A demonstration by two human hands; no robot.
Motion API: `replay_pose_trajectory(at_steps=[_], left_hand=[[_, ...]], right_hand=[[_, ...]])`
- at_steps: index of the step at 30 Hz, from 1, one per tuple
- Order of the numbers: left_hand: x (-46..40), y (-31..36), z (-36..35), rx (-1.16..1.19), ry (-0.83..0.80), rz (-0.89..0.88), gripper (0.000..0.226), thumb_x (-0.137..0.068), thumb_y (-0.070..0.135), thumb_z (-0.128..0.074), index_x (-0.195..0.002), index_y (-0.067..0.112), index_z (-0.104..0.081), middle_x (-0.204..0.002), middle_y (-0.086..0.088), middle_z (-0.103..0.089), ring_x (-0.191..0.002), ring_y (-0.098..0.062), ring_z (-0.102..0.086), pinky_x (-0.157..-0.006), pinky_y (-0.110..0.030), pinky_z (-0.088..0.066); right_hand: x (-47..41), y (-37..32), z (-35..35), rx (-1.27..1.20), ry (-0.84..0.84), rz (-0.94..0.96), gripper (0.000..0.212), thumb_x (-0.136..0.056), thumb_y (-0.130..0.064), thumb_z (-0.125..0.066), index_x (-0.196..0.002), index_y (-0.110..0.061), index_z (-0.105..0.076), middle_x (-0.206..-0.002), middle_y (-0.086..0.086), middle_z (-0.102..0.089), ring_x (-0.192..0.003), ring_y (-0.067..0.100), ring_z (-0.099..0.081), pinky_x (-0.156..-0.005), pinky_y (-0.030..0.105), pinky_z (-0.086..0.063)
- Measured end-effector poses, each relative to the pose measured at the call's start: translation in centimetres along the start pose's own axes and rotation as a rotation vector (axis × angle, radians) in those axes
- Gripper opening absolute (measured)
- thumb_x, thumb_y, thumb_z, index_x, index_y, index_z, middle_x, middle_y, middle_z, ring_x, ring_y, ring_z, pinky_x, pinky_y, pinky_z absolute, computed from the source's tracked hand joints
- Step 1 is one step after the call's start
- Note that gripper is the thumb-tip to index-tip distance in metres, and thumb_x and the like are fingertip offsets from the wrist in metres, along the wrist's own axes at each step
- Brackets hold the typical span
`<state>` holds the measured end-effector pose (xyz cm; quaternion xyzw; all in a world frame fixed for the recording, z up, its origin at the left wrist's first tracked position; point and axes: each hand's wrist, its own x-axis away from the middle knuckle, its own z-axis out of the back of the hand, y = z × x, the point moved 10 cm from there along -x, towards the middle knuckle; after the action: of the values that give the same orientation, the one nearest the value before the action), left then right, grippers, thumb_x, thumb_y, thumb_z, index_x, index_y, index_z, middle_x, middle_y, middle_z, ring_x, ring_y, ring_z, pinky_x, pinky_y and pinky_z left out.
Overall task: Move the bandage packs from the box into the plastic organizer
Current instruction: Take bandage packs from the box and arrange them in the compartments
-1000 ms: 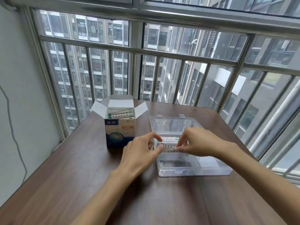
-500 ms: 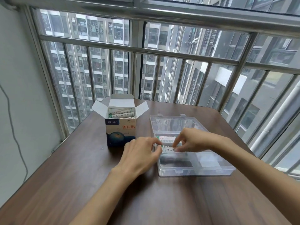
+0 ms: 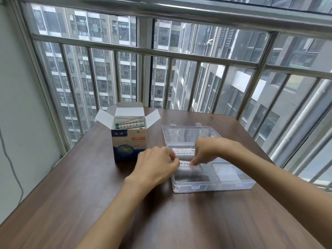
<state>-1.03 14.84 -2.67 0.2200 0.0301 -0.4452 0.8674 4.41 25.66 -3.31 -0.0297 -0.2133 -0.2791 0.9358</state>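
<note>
Both hands are set over the left part of the clear plastic organizer (image 3: 212, 182): left hand (image 3: 158, 164) and right hand (image 3: 206, 150) are each pinched on an end of a white bandage pack with green and red print (image 3: 185, 163), held over a left compartment. A second similar pack (image 3: 183, 151) is laid in the compartment just beyond. The organizer lid (image 3: 186, 135) is folded open to the far side. The blue-and-white cardboard box (image 3: 128, 141) is placed left of the organizer on the dark wood-grain bench (image 3: 71, 194), flaps open, more packs (image 3: 130, 124) visible inside.
</note>
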Motion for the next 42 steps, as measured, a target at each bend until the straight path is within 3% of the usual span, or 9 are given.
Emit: replay_pose_trajectory(at_steps=[2, 6, 11, 18, 23, 27, 30, 35, 42], left_hand=[[-0.1, -0.1, 0.0, 0.017, 0.0, 0.021, 0.029, -0.087, 0.042, -0.049, -0.104, 0.033, -0.071, -0.096, 0.0, -0.07, -0.092, -0.024, -0.062, -0.067, -0.029, -0.036], [-0.3, -0.2, 0.0, 0.037, -0.006, 0.059, 0.025, -0.083, 0.039, -0.053, -0.096, 0.031, -0.073, -0.096, 0.0, -0.07, -0.09, -0.024, -0.062, -0.066, -0.027, -0.036], [-0.4, -0.3, -0.1, 0.072, -0.018, 0.093, 0.022, -0.078, 0.035, -0.058, -0.091, 0.031, -0.074, -0.095, 0.0, -0.07, -0.09, -0.025, -0.062, -0.067, -0.027, -0.038], [0.0, -0.3, -0.4, 0.108, -0.014, 0.097, 0.022, -0.078, 0.034, -0.057, -0.092, 0.032, -0.073, -0.093, 0.0, -0.069, -0.09, -0.026, -0.062, -0.067, -0.026, -0.038], [0.1, 0.0, -0.6, 0.098, 0.011, 0.081, 0.025, -0.081, 0.034, -0.052, -0.095, 0.03, -0.073, -0.094, -0.002, -0.07, -0.089, -0.027, -0.062, -0.066, -0.027, -0.038], [0.3, 0.0, -0.8, 0.112, 0.001, 0.073, 0.025, -0.082, 0.033, -0.051, -0.095, 0.029, -0.072, -0.093, -0.001, -0.07, -0.088, -0.027, -0.062, -0.065, -0.028, -0.037], [0.2, -0.2, -0.8, 0.14, -0.02, 0.097, 0.024, -0.08, 0.033, -0.054, -0.094, 0.029, -0.073, -0.094, 0.0, -0.07, -0.088, -0.026, -0.061, -0.066, -0.028, -0.038], [0.2, -0.4, -0.5, 0.158, -0.014, 0.133, 0.022, -0.076, 0.036, -0.058, -0.091, 0.031, -0.074, -0.095, 0.001, -0.07, -0.091, -0.026, -0.062, -0.068, -0.027, -0.039], [0.3, -0.4, -0.3, 0.17, -0.027, 0.138, 0.02, -0.076, 0.035, -0.059, -0.089, 0.032, -0.074, -0.096, 0.003, -0.071, -0.091, -0.023, -0.063, -0.069, -0.027, -0.042]], right_hand=[[0.1, 0.2, 0.0, -0.077, -0.034, -0.008, 0.039, -0.085, -0.04, -0.066, -0.099, -0.003, -0.066, -0.074, 0.001, -0.06, -0.069, 0.015, -0.055, -0.07, 0.025, -0.049], [0.8, 1.0, 0.8, -0.084, -0.016, -0.035, 0.032, -0.087, -0.035, -0.064, -0.07, -0.009, -0.057, -0.061, -0.001, -0.053, -0.052, 0.011, -0.044, -0.048, 0.02, -0.036], [1.6, 0.7, 0.7, -0.063, -0.117, -0.112, 0.023, -0.096, -0.019, -0.047, -0.093, 0.0, -0.061, -0.063, 0.002, -0.053, -0.051, 0.013, -0.037, -0.048, 0.022, -0.031], [1.7, 0.7, -1.6, -0.015, -0.341, -0.265, 0.037, -0.101, -0.023, -0.038, -0.071, -0.002, -0.048, -0.039, -0.002, -0.045, -0.035, 0.009, -0.025, -0.042, 0.017, -0.023], [1.4, 1.6, -2.7, -0.158, -0.405, -0.277, 0.038, -0.1, -0.025, -0.041, -0.069, -0.006, -0.047, -0.042, -0.003, -0.038, -0.038, 0.008, -0.021, -0.039, 0.016, -0.019], [1.1, 2.5, -3.1, -0.278, -0.341, -0.25, 0.032, -0.098, -0.021, -0.046, -0.07, -0.006, -0.052, -0.06, 0.001, -0.04, -0.048, 0.009, -0.024, -0.038, 0.016, -0.021], [1.3, 2.5, -1.6, -0.163, -0.142, -0.175, 0.028, -0.092, -0.025, -0.057, -0.071, -0.009, -0.055, -0.058, -0.001, -0.05, -0.048, 0.009, -0.036, -0.045, 0.018, -0.031], [1.6, 1.5, 1.5, -0.043, 0.184, -0.083, 0.025, -0.078, -0.036, -0.074, -0.076, -0.014, -0.064, -0.051, -0.007, -0.059, -0.054, 0.005, -0.053, -0.073, 0.031, -0.053], [1.6, 0.5, -0.4, -0.297, -0.015, 0.058, 0.024, -0.089, -0.021, -0.062, -0.112, -0.016, -0.069, -0.055, -0.003, -0.054, -0.05, 0.008, -0.04, -0.051, 0.018, -0.037]])
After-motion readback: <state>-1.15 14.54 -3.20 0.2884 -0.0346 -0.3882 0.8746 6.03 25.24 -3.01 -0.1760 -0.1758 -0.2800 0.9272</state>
